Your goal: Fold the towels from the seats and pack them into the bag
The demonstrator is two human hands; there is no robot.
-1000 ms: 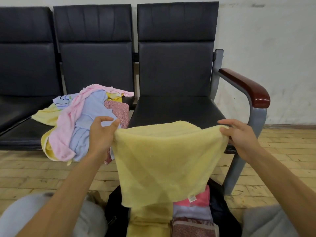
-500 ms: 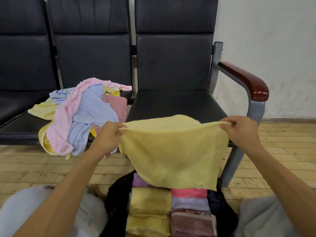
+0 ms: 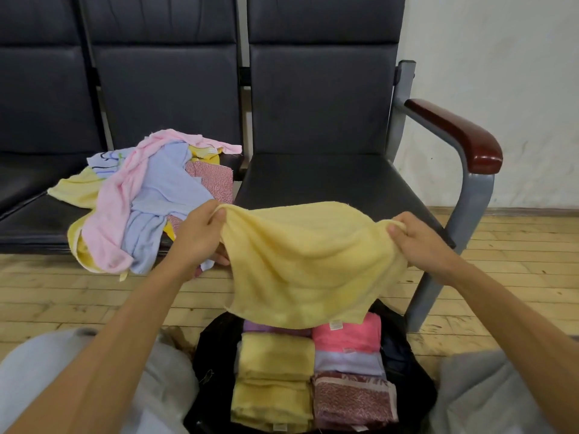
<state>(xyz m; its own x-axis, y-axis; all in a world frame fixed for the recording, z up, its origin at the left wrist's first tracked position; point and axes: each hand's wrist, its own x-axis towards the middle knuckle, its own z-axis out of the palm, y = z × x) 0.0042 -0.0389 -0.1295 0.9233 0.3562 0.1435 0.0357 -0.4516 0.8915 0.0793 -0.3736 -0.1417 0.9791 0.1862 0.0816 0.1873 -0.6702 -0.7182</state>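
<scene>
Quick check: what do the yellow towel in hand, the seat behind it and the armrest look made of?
Yellow towel: likely terry cotton, matte; fuzzy nap, soft drape. Seat: leather or vinyl, can't tell which; smooth dark surface, faint sheen. Armrest: seems varnished wood, glossy red-brown, on a grey painted metal frame.

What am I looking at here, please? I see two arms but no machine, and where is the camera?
There is no machine. One camera sits on a person's head and looks forward and down, so both arms are that person's own. The left hand and the right hand each pinch an upper corner of a yellow towel, spread between them above an open black bag. Folded towels already lie in the bag. A pile of unfolded towels lies on a dark seat behind.
</scene>
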